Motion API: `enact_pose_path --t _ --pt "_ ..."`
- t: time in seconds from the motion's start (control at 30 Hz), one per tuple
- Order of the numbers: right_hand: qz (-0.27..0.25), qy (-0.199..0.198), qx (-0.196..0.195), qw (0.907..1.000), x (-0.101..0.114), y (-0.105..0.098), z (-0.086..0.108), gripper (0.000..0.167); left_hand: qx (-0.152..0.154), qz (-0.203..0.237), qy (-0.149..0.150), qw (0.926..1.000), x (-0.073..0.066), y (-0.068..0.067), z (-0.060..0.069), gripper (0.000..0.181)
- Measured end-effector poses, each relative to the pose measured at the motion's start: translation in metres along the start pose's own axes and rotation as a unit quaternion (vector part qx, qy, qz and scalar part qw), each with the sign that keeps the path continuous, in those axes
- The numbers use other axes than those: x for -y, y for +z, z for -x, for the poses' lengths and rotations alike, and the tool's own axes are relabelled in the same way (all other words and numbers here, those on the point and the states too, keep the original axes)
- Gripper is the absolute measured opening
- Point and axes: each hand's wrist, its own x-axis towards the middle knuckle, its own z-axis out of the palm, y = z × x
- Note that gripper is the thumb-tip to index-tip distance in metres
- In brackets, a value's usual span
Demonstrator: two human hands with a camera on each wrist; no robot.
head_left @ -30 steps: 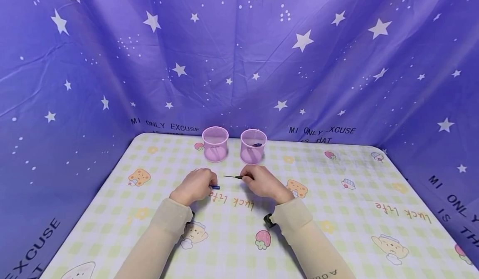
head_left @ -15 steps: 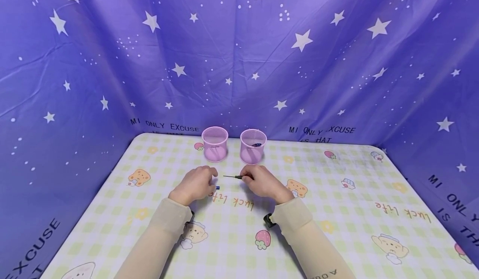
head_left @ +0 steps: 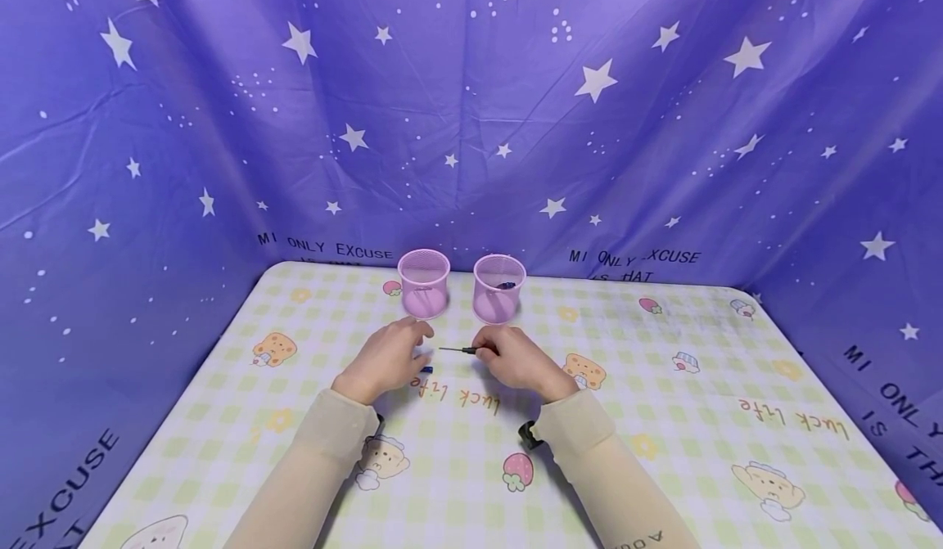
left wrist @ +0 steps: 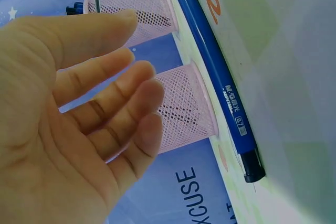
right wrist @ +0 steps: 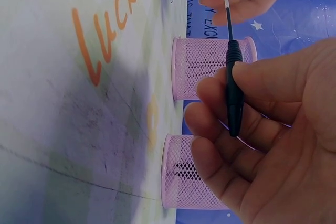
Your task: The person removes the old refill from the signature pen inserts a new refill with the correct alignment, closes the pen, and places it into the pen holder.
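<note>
My right hand (head_left: 519,359) pinches a black pen tip section (right wrist: 234,93) between thumb and fingers. From it a thin dark refill (right wrist: 229,23) with a pale end sticks out toward the left hand. My left hand (head_left: 381,361) holds nothing, its fingers loosely bent and thumb apart, as the left wrist view shows. Below that hand, a blue pen barrel (left wrist: 215,77) marked 0.7, with a black end, lies on the tablecloth. In the head view only a short end of the barrel (head_left: 426,370) shows past the fingers.
Two pink mesh cups stand beyond the hands: the left cup (head_left: 424,299) and the right cup (head_left: 495,305). A small dark blue item (head_left: 507,285) shows inside the right one. A checked tablecloth (head_left: 663,418) covers the table; a purple starry curtain (head_left: 471,123) surrounds it.
The left fingers have loosened and spread off the blue pen barrel, which stays on the table. That hand has risen slightly toward the left cup. The right hand keeps almost still with the tip section.
</note>
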Motion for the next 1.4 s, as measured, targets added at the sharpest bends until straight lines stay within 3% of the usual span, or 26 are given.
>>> enact_pose_path --t 0.6,0.9,1.4 --pt "0.002 -0.005 0.004 1.0000 0.0005 0.0003 0.0000 0.010 0.011 0.006 0.036 0.9993 -0.0036 0.0009 -0.0003 0.009" --pt "-0.001 -0.009 0.004 1.0000 -0.0005 0.0014 0.0000 0.010 0.012 0.017 0.024 0.9995 -0.0047 0.0022 -0.0009 0.012" --pt "0.001 -0.016 0.004 0.9999 -0.0007 0.0011 0.0002 0.009 -0.005 0.014 0.043 0.9990 -0.0071 0.0036 -0.0027 0.009"
